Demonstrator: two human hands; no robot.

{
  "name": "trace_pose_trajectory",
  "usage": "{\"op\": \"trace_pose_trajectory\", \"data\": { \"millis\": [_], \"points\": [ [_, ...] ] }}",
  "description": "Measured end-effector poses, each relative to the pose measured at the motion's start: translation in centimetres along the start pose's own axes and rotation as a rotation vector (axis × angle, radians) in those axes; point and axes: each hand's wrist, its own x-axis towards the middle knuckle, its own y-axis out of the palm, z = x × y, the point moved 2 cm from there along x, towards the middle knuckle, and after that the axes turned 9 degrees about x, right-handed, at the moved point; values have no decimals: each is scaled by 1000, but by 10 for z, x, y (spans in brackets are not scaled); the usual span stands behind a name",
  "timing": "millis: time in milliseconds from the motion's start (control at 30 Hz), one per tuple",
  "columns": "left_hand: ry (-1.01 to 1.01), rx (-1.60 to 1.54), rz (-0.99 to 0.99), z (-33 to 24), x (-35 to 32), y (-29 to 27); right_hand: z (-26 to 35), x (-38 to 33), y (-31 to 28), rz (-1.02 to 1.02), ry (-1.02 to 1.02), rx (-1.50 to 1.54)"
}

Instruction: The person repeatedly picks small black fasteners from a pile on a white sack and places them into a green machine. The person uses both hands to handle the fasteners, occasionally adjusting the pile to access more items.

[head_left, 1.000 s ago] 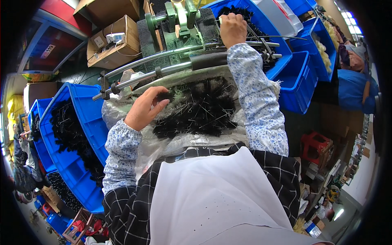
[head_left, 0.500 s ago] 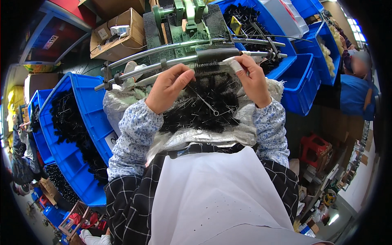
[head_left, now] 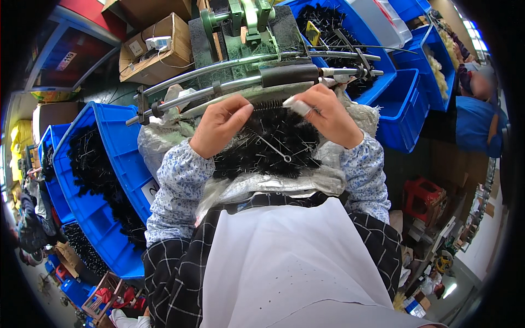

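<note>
Left of the black brush pile [head_left: 260, 158] stands a blue bin [head_left: 123, 142]; over its far side, the left hand [head_left: 219, 126] and right hand [head_left: 328, 115] pinch opposite ends of one bristled brush [head_left: 268, 105]; left again, the bin's white label [head_left: 149, 191] carries dark marking, partly hidden.

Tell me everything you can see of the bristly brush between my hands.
The brush is slim, with dark, wiry-looking bristles spaced along its length. It runs roughly level between your left hand and right hand, which seem to pinch its ends, hiding them. It shows at the far edge of the black pile, near the dark roller.
</note>
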Motion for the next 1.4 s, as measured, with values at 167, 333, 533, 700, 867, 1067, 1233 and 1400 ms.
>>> {"op": "trace_pose_trajectory", "data": {
  "millis": [167,333,533,700,867,1067,1233,1400],
  "points": [
    [262,433,-47,-11,1,11,18,15,18,168,-21,-1],
    [295,560,-127,-12,-2,5,17,36,28,209,-71,-158],
    [14,325,-113,3,-15,-8,-60,103,-3,-431,-129,-711],
    [128,298,-27,11,-24,-11,-100,135,3,-344,67,-864],
    [81,226,-29,17,-27,-12,-106,143,5,-344,17,-868],
    [138,269,-25,13,-26,-10,-108,144,7,-312,10,-827],
    [100,253,2,13,-25,-9,-115,147,9,-313,2,-783],
    [131,278,7,11,-24,-7,-127,151,7,-306,-31,-692]
  ]
}}
